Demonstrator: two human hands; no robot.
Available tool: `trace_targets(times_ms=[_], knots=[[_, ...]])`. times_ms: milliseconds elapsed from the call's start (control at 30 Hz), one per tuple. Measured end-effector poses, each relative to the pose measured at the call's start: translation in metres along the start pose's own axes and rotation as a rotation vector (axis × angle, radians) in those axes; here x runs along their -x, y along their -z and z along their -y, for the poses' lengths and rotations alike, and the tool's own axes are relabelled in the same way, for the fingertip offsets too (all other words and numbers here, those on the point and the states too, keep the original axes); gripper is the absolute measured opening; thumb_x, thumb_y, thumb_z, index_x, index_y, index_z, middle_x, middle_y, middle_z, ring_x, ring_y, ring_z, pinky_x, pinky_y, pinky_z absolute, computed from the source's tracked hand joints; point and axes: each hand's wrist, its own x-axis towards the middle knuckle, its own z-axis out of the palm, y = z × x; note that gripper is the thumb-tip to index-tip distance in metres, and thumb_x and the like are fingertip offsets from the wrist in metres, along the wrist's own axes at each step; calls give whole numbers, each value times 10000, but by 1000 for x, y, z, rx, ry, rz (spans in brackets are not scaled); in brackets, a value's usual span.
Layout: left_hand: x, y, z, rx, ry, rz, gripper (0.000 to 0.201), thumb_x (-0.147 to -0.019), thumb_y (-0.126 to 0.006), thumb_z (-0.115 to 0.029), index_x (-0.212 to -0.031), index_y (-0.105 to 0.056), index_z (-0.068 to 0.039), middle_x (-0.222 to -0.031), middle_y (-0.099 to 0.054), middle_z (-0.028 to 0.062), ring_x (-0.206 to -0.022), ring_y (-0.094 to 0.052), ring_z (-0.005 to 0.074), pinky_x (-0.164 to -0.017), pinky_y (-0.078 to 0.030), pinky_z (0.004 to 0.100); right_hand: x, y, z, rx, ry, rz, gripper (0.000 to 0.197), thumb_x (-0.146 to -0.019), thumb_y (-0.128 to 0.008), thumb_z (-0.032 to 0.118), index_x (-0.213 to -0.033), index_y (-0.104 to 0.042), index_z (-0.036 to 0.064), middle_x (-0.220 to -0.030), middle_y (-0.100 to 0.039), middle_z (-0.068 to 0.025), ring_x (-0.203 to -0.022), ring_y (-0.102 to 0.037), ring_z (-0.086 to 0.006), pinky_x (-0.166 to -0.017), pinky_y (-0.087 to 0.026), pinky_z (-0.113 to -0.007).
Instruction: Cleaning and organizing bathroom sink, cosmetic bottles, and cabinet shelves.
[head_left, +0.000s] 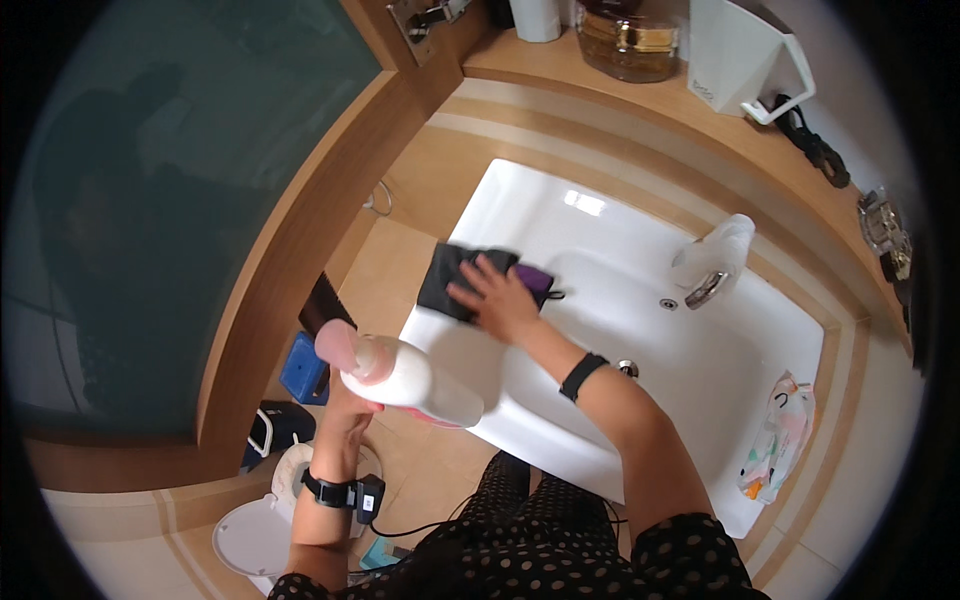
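Note:
My left hand [350, 408] is wrapped round a white pump bottle [440, 390] with a pink pump head, raised beside the sink's left edge and tilted. A dark flat thing [325, 303] shows just beyond the pump head; I cannot tell whether the hand holds it too. Over the sink's left rim, my right hand [500, 303] lies flat with fingers spread on a dark grey cloth [440, 285]. A purple patch and a small black loop show at the cloth's right end. The hand is slightly blurred.
The white sink [560, 420] has a chrome faucet [708, 290] with a clear plastic cover [725, 245] behind it. A wipes packet [780, 440] lies on its right rim. An open wooden cabinet door [290, 240] hangs at left. A shelf [560, 75] holds a white jug [740, 60].

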Motion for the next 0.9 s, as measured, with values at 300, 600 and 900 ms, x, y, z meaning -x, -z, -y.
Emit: trace_targets(times_ms=[300, 600, 900], knots=[[-35, -32, -11, -18, 21, 160, 877, -504, -947, -250, -1232, -539, 20, -1135, -634, 92, -1034, -614, 207, -931, -468, 344, 114, -17, 83, -350, 285, -23, 597, -872, -561, 329, -1439, -382, 265, -1540, -278, -53, -1431, -210, -261, -1103, -259, -492], [-142, -73, 26, -59, -17, 217, 657, -622, -873, -108, -1192, -562, -8, -1098, -649, 68, -1004, -622, 181, -904, -488, 333, 245, 20, 83, -430, 62, 50, 670, -772, -569, 61, -1391, -453, 288, -1485, -387, -49, -1352, -372, -288, -955, -394, -455], [-231, -111, 53, -45, -97, 299, 524, -668, -832, -38, -1139, -603, -24, -1056, -665, 51, -952, -629, 150, -869, -498, 309, 399, 56, 90, -329, -446, 20, 576, -789, -584, 90, -1302, -542, 350, -1416, -468, 3, -1314, -429, -263, -937, -430, -527]])
